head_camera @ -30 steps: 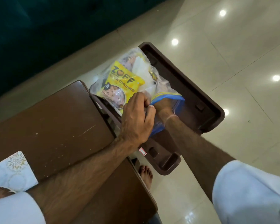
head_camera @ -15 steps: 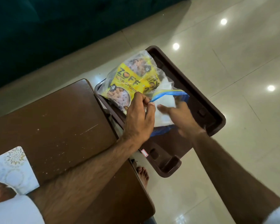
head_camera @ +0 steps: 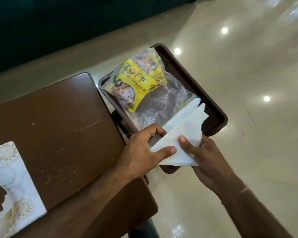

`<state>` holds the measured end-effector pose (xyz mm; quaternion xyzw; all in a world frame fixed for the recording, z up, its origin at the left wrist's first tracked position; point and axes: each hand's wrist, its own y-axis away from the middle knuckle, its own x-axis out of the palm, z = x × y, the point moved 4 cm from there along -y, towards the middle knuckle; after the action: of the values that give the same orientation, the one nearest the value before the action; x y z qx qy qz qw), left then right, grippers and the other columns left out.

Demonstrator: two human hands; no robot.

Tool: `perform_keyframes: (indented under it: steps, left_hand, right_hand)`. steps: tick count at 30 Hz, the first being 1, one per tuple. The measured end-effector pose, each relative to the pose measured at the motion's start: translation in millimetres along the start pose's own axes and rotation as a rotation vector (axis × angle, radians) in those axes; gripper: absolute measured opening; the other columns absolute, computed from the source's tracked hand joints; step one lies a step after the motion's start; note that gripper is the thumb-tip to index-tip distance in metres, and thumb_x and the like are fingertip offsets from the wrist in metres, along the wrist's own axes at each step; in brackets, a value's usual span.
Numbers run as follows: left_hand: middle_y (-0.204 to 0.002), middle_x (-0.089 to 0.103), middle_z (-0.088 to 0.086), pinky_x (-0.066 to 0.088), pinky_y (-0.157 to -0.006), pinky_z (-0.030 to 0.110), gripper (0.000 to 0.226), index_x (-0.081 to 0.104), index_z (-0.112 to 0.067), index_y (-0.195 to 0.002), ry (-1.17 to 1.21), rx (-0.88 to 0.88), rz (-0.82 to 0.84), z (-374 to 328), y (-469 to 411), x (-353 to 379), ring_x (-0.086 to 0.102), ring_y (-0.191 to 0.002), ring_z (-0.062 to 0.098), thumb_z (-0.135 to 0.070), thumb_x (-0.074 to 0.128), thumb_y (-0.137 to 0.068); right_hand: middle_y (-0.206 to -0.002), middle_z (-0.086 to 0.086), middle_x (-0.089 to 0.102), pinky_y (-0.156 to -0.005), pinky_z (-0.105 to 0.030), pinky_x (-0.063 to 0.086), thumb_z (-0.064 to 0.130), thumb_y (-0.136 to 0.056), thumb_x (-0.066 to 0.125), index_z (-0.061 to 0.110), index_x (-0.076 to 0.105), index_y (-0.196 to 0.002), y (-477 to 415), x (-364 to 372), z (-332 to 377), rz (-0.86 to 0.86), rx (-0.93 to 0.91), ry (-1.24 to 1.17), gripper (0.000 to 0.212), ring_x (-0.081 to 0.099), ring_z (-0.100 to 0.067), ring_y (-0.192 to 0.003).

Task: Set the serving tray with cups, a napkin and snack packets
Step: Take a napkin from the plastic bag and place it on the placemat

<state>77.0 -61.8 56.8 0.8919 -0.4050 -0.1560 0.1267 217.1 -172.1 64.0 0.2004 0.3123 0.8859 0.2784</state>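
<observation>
White napkin (head_camera: 181, 134) pinched in both hands over near end of brown tray (head_camera: 193, 79). Left hand (head_camera: 141, 152): thumb on top, fingers curled under near-left edge. Right hand (head_camera: 203, 157): mostly open, cradling from below, thumb pressing down on top. Folded roughly triangular, long axis running from hands up toward far right rim, ragged loose end pointing that way, close to clear plastic bag (head_camera: 162, 107). Bag lies flat in tray, yellow snack packets (head_camera: 132, 86) still inside at far end. Tray overhangs brown worktop (head_camera: 55, 126) edge, mostly out over floor (head_camera: 248, 117). Risks, by judgement: thin plies could tear or unfold if hands pull apart; extra weight or a push on outboard end could tip tray off worktop; slick bag could slide. No cups visible.
</observation>
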Motion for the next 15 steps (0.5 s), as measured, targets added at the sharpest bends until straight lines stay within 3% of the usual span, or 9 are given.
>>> perform_keyframes:
  steps: [2,4,5,7,10,12,14,15]
  left_hand:
    - [-0.076,0.069,-0.007,0.050,-0.056,0.026,0.022,0.067,-0.027,-0.085,-0.009,-0.011,-0.028,6.3,7.3,-16.3,0.063,-0.065,0.010,-0.041,0.081,-0.075]
    - [-0.076,0.070,-0.007,0.049,-0.054,0.025,0.016,0.068,-0.026,-0.084,-0.062,-0.001,-0.038,12.2,15.2,-35.5,0.064,-0.066,0.007,-0.037,0.079,-0.079]
    - [-0.076,0.069,-0.009,0.046,-0.052,0.019,0.014,0.067,-0.027,-0.084,-0.101,0.012,-0.028,14.5,20.0,-45.5,0.063,-0.066,0.004,-0.035,0.077,-0.081]
    - [-0.077,0.066,-0.013,0.039,-0.050,0.009,0.012,0.062,-0.029,-0.087,-0.189,0.045,0.021,18.1,29.5,-62.3,0.062,-0.069,-0.001,-0.032,0.074,-0.084]
    - [-0.085,0.065,-0.011,0.040,-0.050,0.012,0.015,0.058,-0.029,-0.091,-0.284,0.059,0.089,29.6,51.0,-86.5,0.061,-0.078,0.000,-0.033,0.071,-0.086]
    - [-0.088,0.065,-0.010,0.043,-0.051,0.016,0.014,0.058,-0.028,-0.092,-0.261,0.052,0.099,38.2,66.9,-99.5,0.061,-0.080,0.005,-0.033,0.070,-0.088]
    - [-0.090,0.065,-0.010,0.051,-0.056,0.027,0.014,0.060,-0.028,-0.092,-0.199,0.009,0.045,49.2,85.9,-113.9,0.062,-0.079,0.007,-0.034,0.071,-0.087]
    - [-0.091,0.066,-0.013,0.054,-0.057,0.027,0.014,0.060,-0.029,-0.092,-0.168,-0.034,0.000,56.3,96.4,-121.3,0.062,-0.081,0.005,-0.035,0.072,-0.086]
  right_hand:
    - [-0.132,-0.008,0.062,-0.088,-0.041,0.058,0.025,-0.076,0.080,0.018,0.049,-0.136,-0.3,15.9,2.5,-0.081,-0.099,0.198,0.069,0.062,-0.031,-0.122]
    - [-0.146,-0.006,0.044,-0.103,-0.047,0.049,0.028,-0.069,0.089,0.021,0.036,-0.143,-0.5,33.8,17.5,-0.161,-0.415,0.586,0.092,0.049,-0.027,-0.134]
    - [-0.152,-0.005,0.035,-0.107,-0.049,0.042,0.037,-0.068,0.089,0.023,0.035,-0.143,-0.6,46.2,25.7,-0.130,-0.619,0.854,0.094,0.041,-0.027,-0.138]
    - [-0.160,-0.001,0.022,-0.108,-0.056,0.033,0.061,-0.069,0.077,0.037,0.047,-0.132,-1.2,77.7,37.7,0.082,-0.866,1.286,0.074,0.027,-0.031,-0.144]
    - [-0.159,0.007,0.028,-0.112,-0.061,0.018,0.073,-0.073,0.058,0.045,0.064,-0.108,-9.6,124.6,41.0,0.509,-0.796,1.763,0.045,0.014,-0.028,-0.150]
    - [-0.142,0.016,0.049,-0.114,-0.053,0.017,0.065,-0.078,0.062,0.039,0.071,-0.101,-17.8,150.9,43.2,0.696,-0.653,1.962,0.035,0.027,-0.016,-0.145]
    - [-0.111,0.018,0.064,-0.104,-0.041,0.035,0.056,-0.084,0.066,0.034,0.072,-0.091,-19.8,177.7,43.9,0.845,-0.505,1.990,0.024,0.054,-0.008,-0.119]
    - [-0.096,0.017,0.065,-0.090,-0.032,0.045,0.052,-0.085,0.068,0.034,0.070,-0.084,-18.9,189.6,42.5,0.894,-0.408,1.917,0.018,0.062,-0.005,-0.099]
